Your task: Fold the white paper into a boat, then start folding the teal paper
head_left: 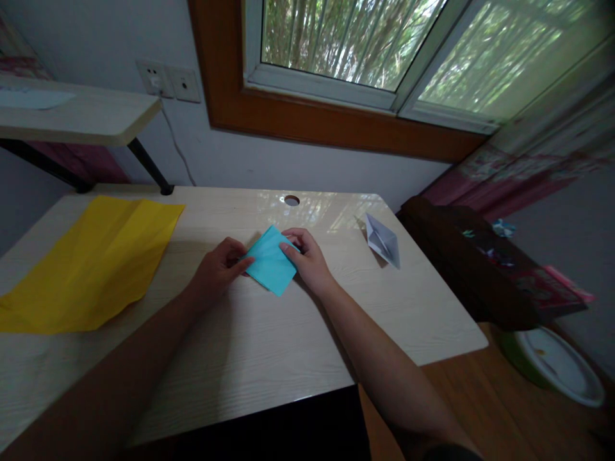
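A folded square of turquoise paper (pixel 273 261) is held between my two hands, just over the pale wooden desk (pixel 269 358). My left hand (pixel 221 264) pinches its left corner, thumb on top and fingers underneath. At the right corner my right hand (pixel 307 257) grips the paper, its thumb lying on the upper face. Creases run across the turquoise surface. Off to the right on the desk stands a white folded paper boat (pixel 382 241). The fingertips beneath the paper are hidden.
A large yellow sheet (pixel 96 269) lies on the left of the desk. Behind it a raised shelf (pixel 81 118) stands on black legs. The desk has a round cable hole (pixel 291 200) near the back edge. A dark wooden cabinet (pixel 451 262) and a round tub (pixel 557 365) are at right.
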`<state>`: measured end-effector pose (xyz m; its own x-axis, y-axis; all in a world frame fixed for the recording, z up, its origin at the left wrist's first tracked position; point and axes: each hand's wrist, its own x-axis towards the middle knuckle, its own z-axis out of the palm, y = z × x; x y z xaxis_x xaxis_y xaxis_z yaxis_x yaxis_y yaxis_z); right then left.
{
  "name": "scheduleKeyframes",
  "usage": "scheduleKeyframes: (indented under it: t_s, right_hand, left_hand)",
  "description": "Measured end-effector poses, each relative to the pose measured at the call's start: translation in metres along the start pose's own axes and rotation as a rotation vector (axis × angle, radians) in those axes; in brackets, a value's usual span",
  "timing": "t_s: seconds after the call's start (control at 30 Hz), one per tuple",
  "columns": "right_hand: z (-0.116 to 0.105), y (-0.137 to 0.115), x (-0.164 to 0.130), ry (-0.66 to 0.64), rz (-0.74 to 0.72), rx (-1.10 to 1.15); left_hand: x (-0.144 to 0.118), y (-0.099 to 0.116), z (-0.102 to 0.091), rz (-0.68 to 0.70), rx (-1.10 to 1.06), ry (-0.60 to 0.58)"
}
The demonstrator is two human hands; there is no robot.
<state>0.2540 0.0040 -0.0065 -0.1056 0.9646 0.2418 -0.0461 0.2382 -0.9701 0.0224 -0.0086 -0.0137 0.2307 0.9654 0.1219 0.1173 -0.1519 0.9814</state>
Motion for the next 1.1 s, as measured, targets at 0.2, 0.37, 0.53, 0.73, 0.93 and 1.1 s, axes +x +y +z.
scheduleKeyframes:
  t_s: [0.2,0.37,0.53,0.73,0.93,1.1]
  right_hand:
    - [-0.001,0.0,-0.004,-0.058,-0.049,-0.103]
    - [0.0,-0.004,-0.008,-0.221,-0.071,-0.187]
    - [0.003,-0.009,-0.009,-0.273,-0.118,-0.303]
    - [0.005,-0.008,-0.009,-0.276,-0.151,-0.335]
    - [0.006,-0.008,-0.009,-0.269,-0.134,-0.289]
    - [0.007,-0.009,-0.009,-0.214,-0.077,-0.235]
  left_hand:
    - [-0.002,0.005,0.001,0.009,0.006,-0.127]
    - [-0.005,0.008,0.001,-0.061,0.089,-0.2]
    - [-0.006,0.009,0.001,-0.046,0.17,-0.172]
    - [-0.005,0.013,0.002,0.019,0.311,-0.134]
    - [-0.009,0.02,0.007,0.029,0.325,-0.105]
    - [-0.01,0.022,0.008,0.02,0.325,-0.102]
